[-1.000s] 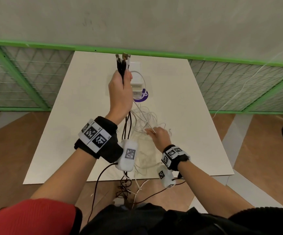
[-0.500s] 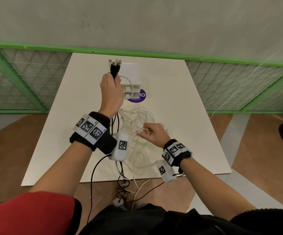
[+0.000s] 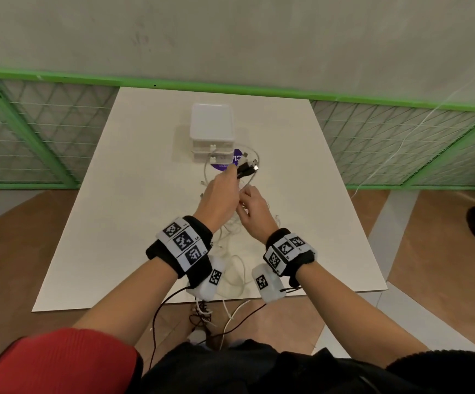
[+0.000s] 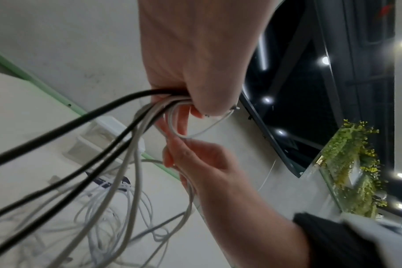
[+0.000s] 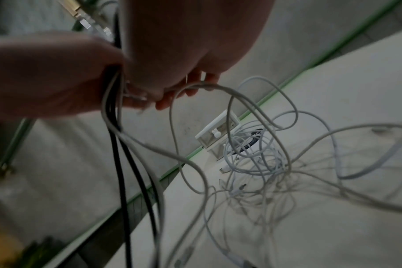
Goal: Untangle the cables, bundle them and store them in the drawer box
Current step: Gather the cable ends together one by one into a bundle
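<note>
My left hand [image 3: 220, 191] squeezes a bunch of thin black and white cables [image 4: 117, 130], plugs pointing at the small white plastic drawer box [image 3: 213, 135] mid-frame. My right hand [image 3: 254, 207], just beside, pinches one white cable [image 5: 218, 87].

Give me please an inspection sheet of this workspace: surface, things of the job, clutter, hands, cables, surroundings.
Surface: white table, cables lying on it.
Job's things: white drawer box, drawers closed; tangled white cables in front.
Clutter: purple sticker by the box.
Hands: left hand grips black and white cables; right hand pinches a white cable loop.
Cables: black cables hang from the left hand.
Surroundings: green fence, grey wall.
</note>
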Tool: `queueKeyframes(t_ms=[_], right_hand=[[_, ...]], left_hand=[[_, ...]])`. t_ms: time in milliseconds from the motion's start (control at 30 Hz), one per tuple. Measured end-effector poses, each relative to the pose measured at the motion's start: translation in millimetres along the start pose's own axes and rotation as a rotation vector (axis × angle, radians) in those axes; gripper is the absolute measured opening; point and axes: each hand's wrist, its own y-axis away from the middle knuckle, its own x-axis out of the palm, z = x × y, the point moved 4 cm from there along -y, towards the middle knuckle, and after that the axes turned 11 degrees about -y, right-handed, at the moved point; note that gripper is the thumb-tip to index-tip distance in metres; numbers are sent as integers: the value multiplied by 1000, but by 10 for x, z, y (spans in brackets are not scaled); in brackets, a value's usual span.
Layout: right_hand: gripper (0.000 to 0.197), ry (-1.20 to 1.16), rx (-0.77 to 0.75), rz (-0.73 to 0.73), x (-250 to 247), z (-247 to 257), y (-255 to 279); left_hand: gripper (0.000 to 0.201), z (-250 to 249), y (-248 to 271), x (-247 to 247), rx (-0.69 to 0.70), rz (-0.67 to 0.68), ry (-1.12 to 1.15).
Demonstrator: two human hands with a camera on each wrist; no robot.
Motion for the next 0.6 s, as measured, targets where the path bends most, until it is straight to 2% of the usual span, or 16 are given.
queueKeyframes(t_ms=[67,200,400,500,600], right_hand=[[20,18,-12,-51,-10,-24,19],[23,72,-17,-119,-64,-105,15],[21,8,-36,-141,-10,7,3],[22,34,17,-108,16,-91,28],[21,13,146,-117,-11,-330,122]], left_hand=[[21,51,-40,-29,5,-24,-58],[22,24,-52,7,107,66,-136],[22,141,-77,11,-9,70,-109],[25,197,-124,-118,-68,-14,-62],[27,236,-166,-346,-97,-155,32]])
